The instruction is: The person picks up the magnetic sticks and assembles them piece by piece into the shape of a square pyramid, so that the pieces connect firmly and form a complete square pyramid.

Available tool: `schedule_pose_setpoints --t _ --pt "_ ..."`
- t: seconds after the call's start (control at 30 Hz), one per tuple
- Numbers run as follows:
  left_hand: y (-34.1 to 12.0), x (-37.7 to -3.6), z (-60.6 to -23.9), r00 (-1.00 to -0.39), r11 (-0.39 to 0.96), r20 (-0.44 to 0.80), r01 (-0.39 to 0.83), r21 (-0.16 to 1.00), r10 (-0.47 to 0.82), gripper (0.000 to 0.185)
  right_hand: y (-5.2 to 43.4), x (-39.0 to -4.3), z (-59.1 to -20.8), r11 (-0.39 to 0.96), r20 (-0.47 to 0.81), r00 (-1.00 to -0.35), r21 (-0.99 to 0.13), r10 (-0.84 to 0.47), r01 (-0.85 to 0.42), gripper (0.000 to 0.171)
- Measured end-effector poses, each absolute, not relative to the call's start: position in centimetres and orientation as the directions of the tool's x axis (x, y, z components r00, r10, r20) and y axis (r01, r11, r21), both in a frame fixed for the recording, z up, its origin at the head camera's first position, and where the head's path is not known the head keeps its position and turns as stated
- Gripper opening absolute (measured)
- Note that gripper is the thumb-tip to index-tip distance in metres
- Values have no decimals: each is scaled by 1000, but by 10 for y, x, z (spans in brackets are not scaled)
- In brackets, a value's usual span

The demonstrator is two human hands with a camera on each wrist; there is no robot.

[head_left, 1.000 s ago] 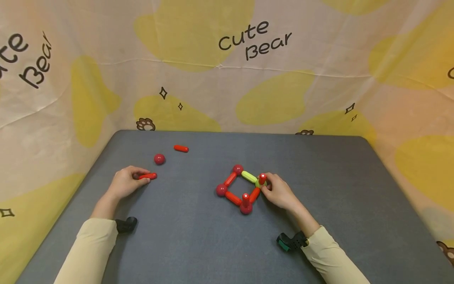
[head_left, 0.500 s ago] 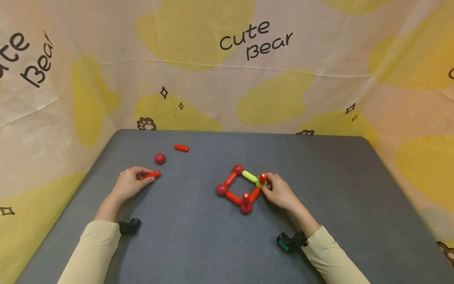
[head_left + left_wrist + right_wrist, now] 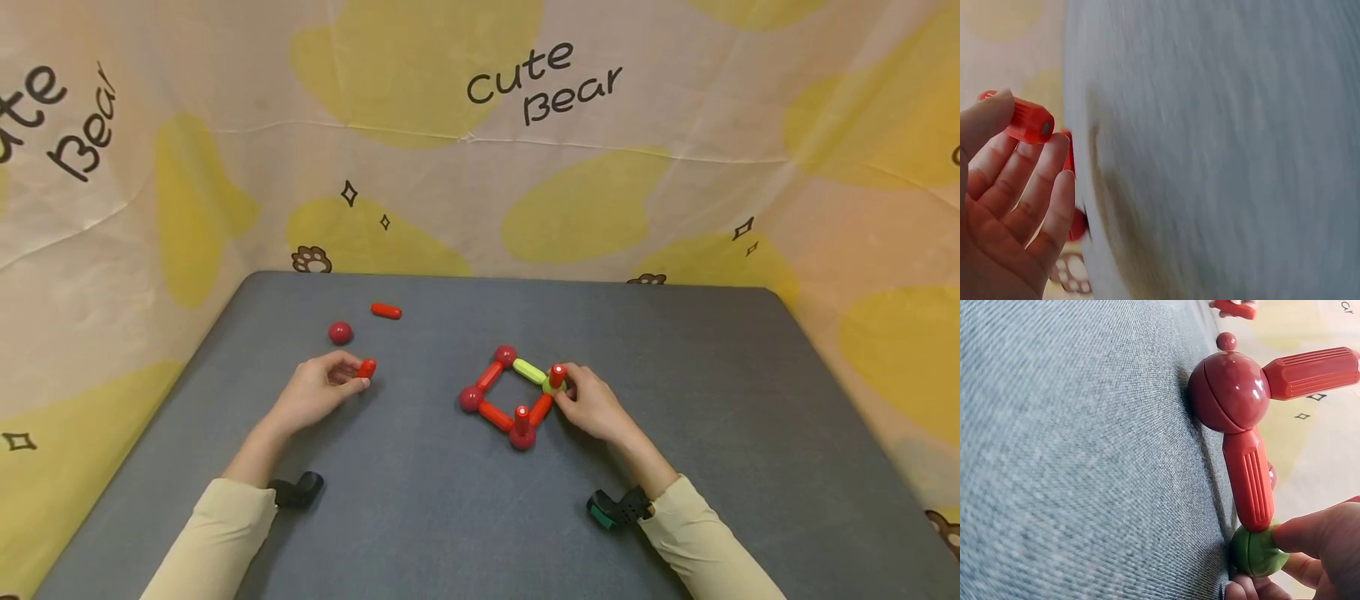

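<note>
Pinching red stick (image 3: pixel 366 367) — left hand (image 3: pixel 318 393).

Red rod (image 3: pixel 366 368) (ribbed), seemingly lifted, pinched.

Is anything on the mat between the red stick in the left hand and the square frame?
Nothing visible: the left hand holds the red stick, and only bare grey mat lies between it and the square frame.

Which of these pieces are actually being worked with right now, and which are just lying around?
In use:
- red stick, pinched by the left hand
- square frame of sticks and balls
- green ball at its corner, touched by the right hand

Lying about:
- loose red ball
- loose red stick
- grey table
</note>
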State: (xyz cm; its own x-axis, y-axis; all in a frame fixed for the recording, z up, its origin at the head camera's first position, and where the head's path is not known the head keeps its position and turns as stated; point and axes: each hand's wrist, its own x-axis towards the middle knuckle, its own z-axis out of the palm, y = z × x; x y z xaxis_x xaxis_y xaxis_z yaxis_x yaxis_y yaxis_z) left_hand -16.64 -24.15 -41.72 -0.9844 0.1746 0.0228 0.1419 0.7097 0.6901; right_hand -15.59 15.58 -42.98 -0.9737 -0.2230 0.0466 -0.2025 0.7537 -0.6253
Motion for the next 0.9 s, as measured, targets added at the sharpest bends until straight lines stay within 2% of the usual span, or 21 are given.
schedule_pose_setpoints --t 0.5,0.9 --pt "-172 -159 -405 -938 593 146 313 742 314 20 155 -156 -428 756 23 -977 -630 -212 -179 24" --pt "-128 -164 -410 -912 504 192 365 783 361 18 155 -154 -427 759 28 -979 -627 -203 -176 24"
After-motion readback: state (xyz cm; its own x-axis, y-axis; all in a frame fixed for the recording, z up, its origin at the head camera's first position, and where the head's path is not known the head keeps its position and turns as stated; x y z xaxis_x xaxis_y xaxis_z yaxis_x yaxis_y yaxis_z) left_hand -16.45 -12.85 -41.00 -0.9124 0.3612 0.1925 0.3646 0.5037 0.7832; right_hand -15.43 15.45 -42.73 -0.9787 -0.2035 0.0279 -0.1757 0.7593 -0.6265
